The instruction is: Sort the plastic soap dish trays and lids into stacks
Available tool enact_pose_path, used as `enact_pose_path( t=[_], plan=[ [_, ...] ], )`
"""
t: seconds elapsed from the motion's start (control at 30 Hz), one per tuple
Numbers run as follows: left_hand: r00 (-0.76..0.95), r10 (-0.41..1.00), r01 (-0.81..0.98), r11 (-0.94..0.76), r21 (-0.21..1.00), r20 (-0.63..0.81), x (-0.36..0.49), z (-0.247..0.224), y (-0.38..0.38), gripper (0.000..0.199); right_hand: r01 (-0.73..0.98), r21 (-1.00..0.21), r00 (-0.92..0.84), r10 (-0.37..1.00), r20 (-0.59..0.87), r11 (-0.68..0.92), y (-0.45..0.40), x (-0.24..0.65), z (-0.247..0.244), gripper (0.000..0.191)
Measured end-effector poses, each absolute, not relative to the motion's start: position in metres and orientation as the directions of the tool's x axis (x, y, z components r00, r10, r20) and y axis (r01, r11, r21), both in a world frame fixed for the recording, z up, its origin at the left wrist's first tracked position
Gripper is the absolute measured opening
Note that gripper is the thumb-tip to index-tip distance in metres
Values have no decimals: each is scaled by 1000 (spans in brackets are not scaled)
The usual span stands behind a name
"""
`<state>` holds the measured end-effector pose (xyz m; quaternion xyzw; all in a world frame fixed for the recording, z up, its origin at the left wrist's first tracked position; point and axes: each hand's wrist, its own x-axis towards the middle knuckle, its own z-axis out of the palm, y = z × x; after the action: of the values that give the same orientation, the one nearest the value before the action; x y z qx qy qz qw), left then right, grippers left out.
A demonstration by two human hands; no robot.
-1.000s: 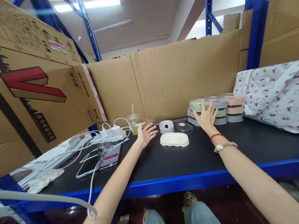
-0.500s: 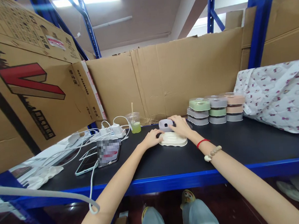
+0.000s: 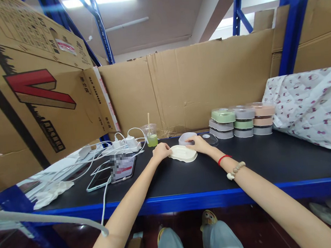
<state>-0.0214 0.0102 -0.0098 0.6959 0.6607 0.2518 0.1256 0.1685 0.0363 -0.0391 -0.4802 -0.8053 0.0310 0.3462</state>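
Note:
A cream, wavy-edged shallow plastic piece (image 3: 184,154) lies on the black tabletop in front of me. My left hand (image 3: 161,150) is closed on its left end, thumb and fingers pinched at the edge. My right hand (image 3: 201,144) reaches over its back right part. The right thumb rests at the rear edge, while the fingertips lie in front of a lavender container (image 3: 183,138) just behind. The right-hand fingers look closed on the cream piece, partly hiding both items. A clear dome lid (image 3: 210,139) lies behind my right hand, right of the lavender container.
Stacked green, grey and peach containers (image 3: 242,124) stand at the back right beside a patterned white cloth (image 3: 308,108). Left of my hands are a cup of green drink (image 3: 152,140), a power strip with cables (image 3: 127,145) and phones (image 3: 123,170). Cardboard (image 3: 202,87) walls the back.
The cream piece has shifted left with my left hand. My right hand has moved from the lavender container's top to the cream piece's back edge. The container now shows a different side.

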Motion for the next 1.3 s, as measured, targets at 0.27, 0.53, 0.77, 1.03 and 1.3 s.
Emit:
enact_pose_path(
  t=[0.27,0.53,0.77,1.03,1.3],
  plan=[
    [-216,946,527,-95,845,241,-27,-13,14,11,778,-405,-195,798,570,480,30,165,-32,21],
    [-251,967,130,69,989,-35,-25,-15,23,18,866,-279,-224,821,526,415,21,159,-33,36],
    [-322,946,106,16,994,19,-32,-16,28,29,884,-273,-247,874,418,380,20,158,-35,47],
    [-300,953,56,64,996,-44,-33,-22,31,13,867,-322,-182,844,504,379,27,160,-38,15],
    [-205,973,11,107,994,-103,-28,-21,26,8,738,-516,-42,793,608,435,23,156,-28,17]
  ],
)
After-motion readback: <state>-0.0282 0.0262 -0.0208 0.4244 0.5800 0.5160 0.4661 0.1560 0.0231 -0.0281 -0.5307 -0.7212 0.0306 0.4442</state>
